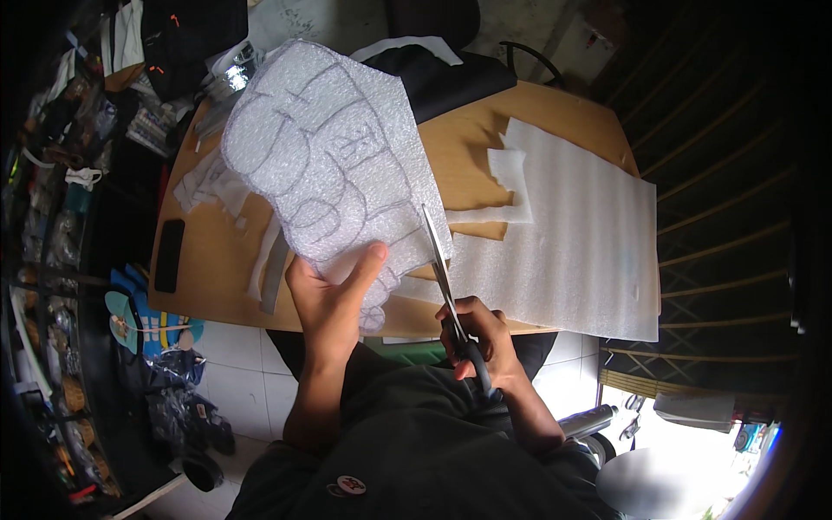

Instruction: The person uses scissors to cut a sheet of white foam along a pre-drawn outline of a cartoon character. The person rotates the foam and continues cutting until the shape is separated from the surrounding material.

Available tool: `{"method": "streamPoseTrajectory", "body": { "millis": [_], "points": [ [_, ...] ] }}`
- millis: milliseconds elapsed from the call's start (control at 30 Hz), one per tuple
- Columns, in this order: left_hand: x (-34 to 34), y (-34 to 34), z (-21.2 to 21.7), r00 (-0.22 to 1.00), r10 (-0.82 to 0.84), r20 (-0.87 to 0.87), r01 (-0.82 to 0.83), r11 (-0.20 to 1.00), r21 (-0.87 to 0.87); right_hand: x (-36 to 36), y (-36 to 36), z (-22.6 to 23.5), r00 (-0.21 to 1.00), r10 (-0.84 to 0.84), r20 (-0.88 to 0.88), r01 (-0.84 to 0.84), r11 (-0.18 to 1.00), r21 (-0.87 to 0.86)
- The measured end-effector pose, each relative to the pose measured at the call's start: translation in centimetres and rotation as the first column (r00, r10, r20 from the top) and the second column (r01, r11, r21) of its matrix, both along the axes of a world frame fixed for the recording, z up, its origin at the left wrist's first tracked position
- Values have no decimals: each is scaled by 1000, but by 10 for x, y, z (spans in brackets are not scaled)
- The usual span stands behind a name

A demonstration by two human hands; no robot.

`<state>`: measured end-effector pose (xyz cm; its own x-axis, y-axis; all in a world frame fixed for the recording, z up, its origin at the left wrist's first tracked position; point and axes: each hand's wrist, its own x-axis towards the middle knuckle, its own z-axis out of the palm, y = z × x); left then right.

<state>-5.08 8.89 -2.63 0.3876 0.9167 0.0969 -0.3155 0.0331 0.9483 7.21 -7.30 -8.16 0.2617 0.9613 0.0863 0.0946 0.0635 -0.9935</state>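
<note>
My left hand grips the lower edge of a white foam sheet, thumb on its front face. Drawn lines of a rounded figure cover the sheet, and part of its left and bottom outline is cut along curves. It is held up above the table. In my right hand is a pair of scissors with black handles, fingers wrapped through the loops. Their blades point away from me and lie at the sheet's lower right edge, beside a drawn line. How far the blades are apart is hard to make out.
A wooden table carries a large foam sheet at right and foam scraps at left. A dark phone lies near its left edge. Black material sits at the far side. Crowded shelves stand left, a folding gate right.
</note>
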Motion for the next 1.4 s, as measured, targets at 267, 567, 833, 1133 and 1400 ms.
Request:
{"method": "streamPoseTrajectory", "body": {
  "millis": [267,567,833,1133,1400],
  "points": [
    [3,2,0,1000,-4,-11,4,1000,24,3,3,0,1000,-12,-16,12,1000,-5],
    [8,2,2,998,59,-11,-58,997,52,6,5,1,1000,-7,-6,7,1000,-25],
    [8,3,2,998,64,-3,-64,997,42,7,6,1,999,-42,5,42,999,7],
    [8,2,4,999,34,-17,-33,999,22,5,7,-1,996,-69,-63,70,997,23],
    [7,1,5,999,31,13,-32,999,17,8,4,-1,999,-52,-10,52,998,26]
  ]
}}
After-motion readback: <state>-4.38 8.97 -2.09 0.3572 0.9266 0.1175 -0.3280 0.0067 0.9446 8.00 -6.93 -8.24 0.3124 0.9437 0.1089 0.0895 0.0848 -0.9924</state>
